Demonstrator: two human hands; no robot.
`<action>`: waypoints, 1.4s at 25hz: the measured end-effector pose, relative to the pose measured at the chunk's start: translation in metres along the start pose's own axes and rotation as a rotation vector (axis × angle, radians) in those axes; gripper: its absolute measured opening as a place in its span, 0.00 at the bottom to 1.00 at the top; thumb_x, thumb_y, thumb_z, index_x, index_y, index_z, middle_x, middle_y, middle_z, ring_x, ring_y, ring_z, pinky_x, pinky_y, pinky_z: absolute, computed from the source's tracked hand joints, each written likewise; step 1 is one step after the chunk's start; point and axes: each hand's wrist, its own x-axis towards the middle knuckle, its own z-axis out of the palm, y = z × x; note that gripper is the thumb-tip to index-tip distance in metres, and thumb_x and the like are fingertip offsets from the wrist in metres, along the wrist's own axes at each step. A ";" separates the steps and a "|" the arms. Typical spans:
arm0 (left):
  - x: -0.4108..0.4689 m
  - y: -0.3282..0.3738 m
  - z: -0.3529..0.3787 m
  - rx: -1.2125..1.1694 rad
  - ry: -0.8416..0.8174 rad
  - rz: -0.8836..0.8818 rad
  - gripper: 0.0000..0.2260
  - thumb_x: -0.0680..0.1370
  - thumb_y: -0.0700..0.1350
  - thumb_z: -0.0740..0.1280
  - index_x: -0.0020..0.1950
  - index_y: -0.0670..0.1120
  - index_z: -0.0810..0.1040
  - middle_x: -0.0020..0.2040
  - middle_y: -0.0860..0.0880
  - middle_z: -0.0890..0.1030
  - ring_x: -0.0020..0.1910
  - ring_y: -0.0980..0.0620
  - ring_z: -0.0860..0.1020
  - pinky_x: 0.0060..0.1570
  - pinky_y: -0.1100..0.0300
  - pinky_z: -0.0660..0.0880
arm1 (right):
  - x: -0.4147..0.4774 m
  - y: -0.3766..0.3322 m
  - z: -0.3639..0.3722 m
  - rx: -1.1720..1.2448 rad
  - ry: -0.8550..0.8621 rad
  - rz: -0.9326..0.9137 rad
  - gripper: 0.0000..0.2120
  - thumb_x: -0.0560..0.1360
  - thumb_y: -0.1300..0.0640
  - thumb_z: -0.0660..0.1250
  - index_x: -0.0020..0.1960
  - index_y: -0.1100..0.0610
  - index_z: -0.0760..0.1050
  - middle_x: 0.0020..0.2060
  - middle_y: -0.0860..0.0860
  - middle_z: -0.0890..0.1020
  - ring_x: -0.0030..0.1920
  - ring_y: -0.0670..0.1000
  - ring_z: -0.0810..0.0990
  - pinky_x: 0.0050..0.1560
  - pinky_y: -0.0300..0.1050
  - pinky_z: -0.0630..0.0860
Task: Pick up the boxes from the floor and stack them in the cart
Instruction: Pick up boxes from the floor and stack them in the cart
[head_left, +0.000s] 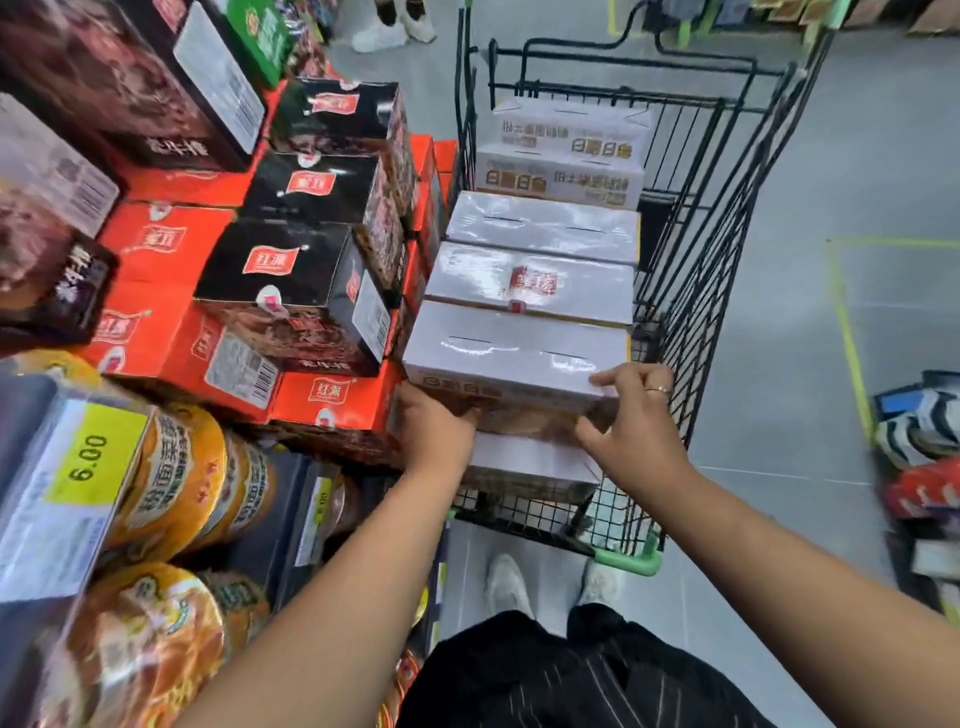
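Seen from above, a left hand (436, 431) and a right hand (634, 415) each clasp a near corner of a white box (514, 353), apparently squaring it onto a lower box (524, 462) at the near end of a wire cart (691, 291), in line with the stacked boxes (535, 283) behind it.
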 end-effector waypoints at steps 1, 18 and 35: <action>0.002 -0.002 0.000 -0.029 -0.014 0.004 0.38 0.69 0.45 0.77 0.70 0.36 0.58 0.67 0.37 0.71 0.67 0.39 0.71 0.64 0.51 0.70 | 0.001 0.000 0.001 -0.005 0.010 -0.006 0.21 0.70 0.57 0.74 0.59 0.54 0.71 0.61 0.53 0.62 0.51 0.52 0.75 0.53 0.40 0.72; -0.082 0.010 -0.034 -0.094 0.154 0.226 0.41 0.71 0.61 0.72 0.76 0.55 0.54 0.75 0.49 0.63 0.69 0.46 0.69 0.65 0.47 0.71 | 0.002 -0.009 -0.034 -0.146 -0.060 -0.258 0.29 0.70 0.44 0.73 0.67 0.46 0.67 0.71 0.53 0.59 0.73 0.61 0.55 0.71 0.59 0.57; -0.379 -0.111 -0.089 -0.126 0.808 -0.135 0.29 0.77 0.60 0.65 0.75 0.55 0.61 0.73 0.53 0.65 0.71 0.54 0.65 0.67 0.60 0.63 | -0.194 -0.090 -0.002 -0.056 -0.658 -1.079 0.41 0.69 0.38 0.71 0.76 0.48 0.59 0.66 0.55 0.64 0.66 0.59 0.66 0.63 0.54 0.69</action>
